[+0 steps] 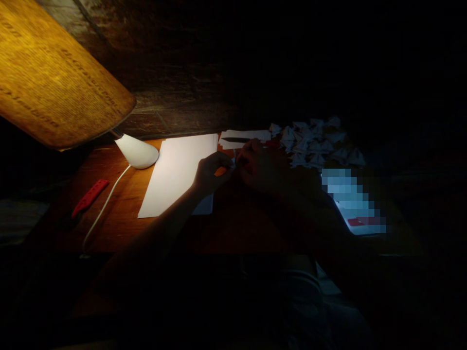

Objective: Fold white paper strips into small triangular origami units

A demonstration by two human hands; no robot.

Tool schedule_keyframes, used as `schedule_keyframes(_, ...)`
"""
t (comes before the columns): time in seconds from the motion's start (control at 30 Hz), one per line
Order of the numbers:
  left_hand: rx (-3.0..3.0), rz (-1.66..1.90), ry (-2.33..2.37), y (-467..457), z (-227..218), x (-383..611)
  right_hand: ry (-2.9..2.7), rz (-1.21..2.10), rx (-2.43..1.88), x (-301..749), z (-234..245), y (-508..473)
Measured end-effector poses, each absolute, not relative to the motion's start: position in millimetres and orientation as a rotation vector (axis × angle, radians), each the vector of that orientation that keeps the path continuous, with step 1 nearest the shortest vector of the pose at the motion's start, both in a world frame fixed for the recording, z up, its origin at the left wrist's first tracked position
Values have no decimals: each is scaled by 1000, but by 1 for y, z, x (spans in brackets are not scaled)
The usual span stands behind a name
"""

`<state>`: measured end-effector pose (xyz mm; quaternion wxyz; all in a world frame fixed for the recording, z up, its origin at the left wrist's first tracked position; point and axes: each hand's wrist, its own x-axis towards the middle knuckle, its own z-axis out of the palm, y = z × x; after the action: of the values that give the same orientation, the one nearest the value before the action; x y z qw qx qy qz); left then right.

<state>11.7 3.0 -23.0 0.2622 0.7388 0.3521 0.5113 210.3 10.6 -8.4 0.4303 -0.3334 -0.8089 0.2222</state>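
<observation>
My left hand (210, 170) and my right hand (260, 167) meet over the wooden table (120, 209), fingers pinched together on a small piece of white paper (232, 164) held between them. A stack of white paper sheets (175, 175) lies just left of my hands. A heap of several small folded white paper shapes (315, 143) sits to the right behind my right hand. The scene is very dark, so the small paper's form is unclear.
A white lamp base (137, 151) with a cord (104, 206) stands at the table's back left, under a large amber shade (51, 78). A red cutter-like tool (89, 197) lies left. More paper and a dark pen-like object (237, 139) lie behind. A lit screen (352, 201) glows right.
</observation>
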Motion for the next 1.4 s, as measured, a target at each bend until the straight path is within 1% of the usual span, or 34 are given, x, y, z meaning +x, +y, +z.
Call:
schedule_keyframes(0.33, 2011, 1382, 1017, 0, -20, 14, -2010, 525, -820, 211, -10, 11)
schedule_keyframes(1.0, 2041, 1444, 927, -1, -17, 16, -1971, 528, -773, 208, -11, 11)
schedule_keyframes(1.4, 2059, 1396, 915, -2, -19, 14, -1997, 557, -790, 209, -9, 11)
